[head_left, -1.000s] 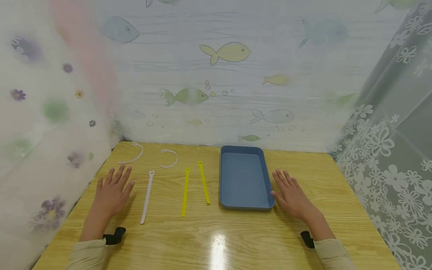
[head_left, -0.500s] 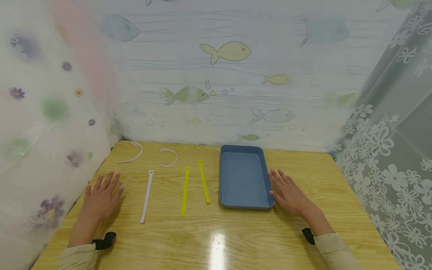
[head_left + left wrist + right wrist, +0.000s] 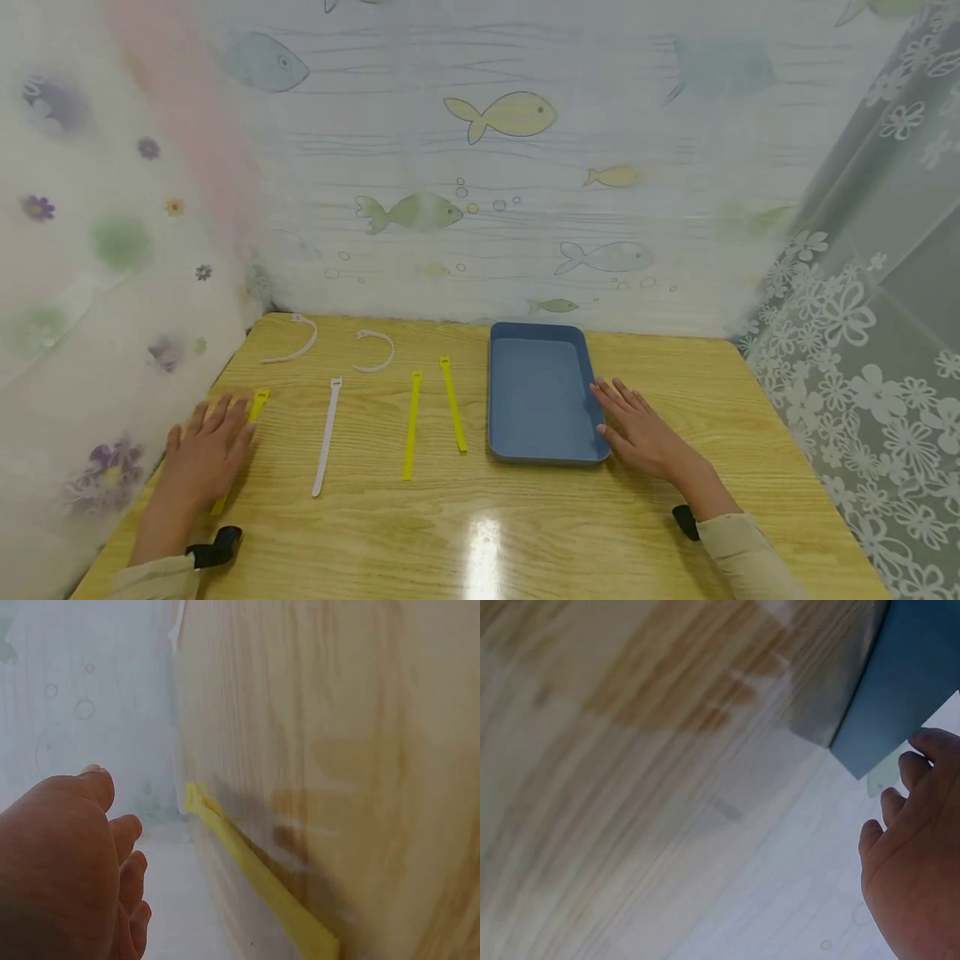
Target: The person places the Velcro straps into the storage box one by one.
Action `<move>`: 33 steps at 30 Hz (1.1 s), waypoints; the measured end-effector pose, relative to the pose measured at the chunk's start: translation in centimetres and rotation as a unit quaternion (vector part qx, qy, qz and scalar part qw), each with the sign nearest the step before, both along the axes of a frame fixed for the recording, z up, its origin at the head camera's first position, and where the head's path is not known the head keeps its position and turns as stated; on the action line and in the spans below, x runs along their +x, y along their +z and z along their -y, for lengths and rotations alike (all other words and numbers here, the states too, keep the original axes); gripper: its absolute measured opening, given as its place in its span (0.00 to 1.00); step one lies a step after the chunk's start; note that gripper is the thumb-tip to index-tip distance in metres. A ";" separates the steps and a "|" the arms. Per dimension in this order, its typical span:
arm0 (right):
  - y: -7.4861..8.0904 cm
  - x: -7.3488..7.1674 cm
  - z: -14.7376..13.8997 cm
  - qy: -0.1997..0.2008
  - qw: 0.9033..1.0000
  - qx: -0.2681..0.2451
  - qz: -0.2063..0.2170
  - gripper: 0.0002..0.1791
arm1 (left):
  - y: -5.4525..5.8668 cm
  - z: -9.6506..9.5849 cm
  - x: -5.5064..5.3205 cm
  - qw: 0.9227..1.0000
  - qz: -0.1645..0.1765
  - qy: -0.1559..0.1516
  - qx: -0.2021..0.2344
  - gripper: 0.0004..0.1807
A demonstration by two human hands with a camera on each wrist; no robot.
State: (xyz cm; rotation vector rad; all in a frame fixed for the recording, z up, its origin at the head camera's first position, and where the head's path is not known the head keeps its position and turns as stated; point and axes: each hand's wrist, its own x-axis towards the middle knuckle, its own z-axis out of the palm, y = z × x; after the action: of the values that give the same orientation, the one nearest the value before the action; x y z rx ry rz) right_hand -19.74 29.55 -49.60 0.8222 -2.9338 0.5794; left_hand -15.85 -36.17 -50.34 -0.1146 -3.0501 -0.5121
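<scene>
My left hand is held over the table's left side with its fingers extended. It partly hides a yellow cable tie, a flat strap with a slotted head; the left wrist view shows this yellow tie beside the hand. Fingers spread, my right hand is at the right wall of a blue rectangular tray, its fingertips overlapping the rim in the head view. In the right wrist view, the fingers are close to the tray's outer wall. Neither hand grips anything.
Between left hand and tray lie a straight white cable tie and two yellow ones, a left yellow tie and a right yellow tie. Two curled white ties, one at the back left and another, lie behind. A fish-patterned curtain borders the table.
My left hand has moved left and slightly nearer, uncovering parts of the yellow cable tie beneath it. The right hand has shifted slightly left, its fingertips now over the tray's rim.
</scene>
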 end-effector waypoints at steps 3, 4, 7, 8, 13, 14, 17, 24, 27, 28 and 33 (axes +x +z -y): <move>-0.1 0.0 0.0 0.005 1.000 -0.006 -0.005 0.34 | 0.2 0.3 0.2 1.000 0.023 0.004 0.008 0.37; 0.0 -0.1 0.0 0.006 1.000 -0.008 -0.005 0.34 | 0.3 0.4 0.3 1.000 0.027 0.005 0.011 0.38; 0.0 -0.1 0.0 0.006 1.000 -0.006 -0.002 0.34 | 0.5 0.6 0.6 0.999 0.035 0.007 0.018 0.38; 0.0 -0.2 0.0 0.007 1.000 -0.004 -0.004 0.34 | 0.5 0.6 0.6 0.999 0.035 0.008 0.018 0.37; 0.0 -0.2 0.0 0.007 1.000 0.001 0.004 0.34 | 0.5 0.7 0.8 0.999 0.045 0.009 0.015 0.38; 0.1 -0.3 0.0 0.008 1.000 0.002 0.006 0.34 | 0.5 0.7 0.8 0.999 0.049 0.009 0.015 0.38; 0.1 -0.3 0.1 0.007 1.000 0.009 0.014 0.34 | 0.4 0.8 1.0 0.998 0.058 0.009 0.016 0.38; 0.0 -0.4 0.1 0.006 1.000 0.012 0.021 0.34 | 0.2 0.9 1.2 0.998 0.058 0.007 0.017 0.38; 0.0 -0.3 0.1 0.005 1.000 0.014 0.021 0.34 | 0.1 0.8 1.2 0.998 0.056 0.006 0.018 0.38; 0.0 -0.3 0.0 0.005 1.000 0.013 0.021 0.34 | 0.0 0.7 1.2 0.998 0.055 0.005 0.018 0.38; 0.1 -0.2 0.0 0.004 1.000 0.009 0.024 0.34 | 0.0 0.6 1.1 0.999 0.053 0.003 0.012 0.38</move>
State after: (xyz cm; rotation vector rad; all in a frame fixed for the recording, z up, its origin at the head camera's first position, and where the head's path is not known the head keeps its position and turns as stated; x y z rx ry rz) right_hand -19.94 29.59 -49.47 0.8328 -2.9850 0.5834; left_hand -14.71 -36.78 -50.36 -0.0813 -3.1450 -0.5731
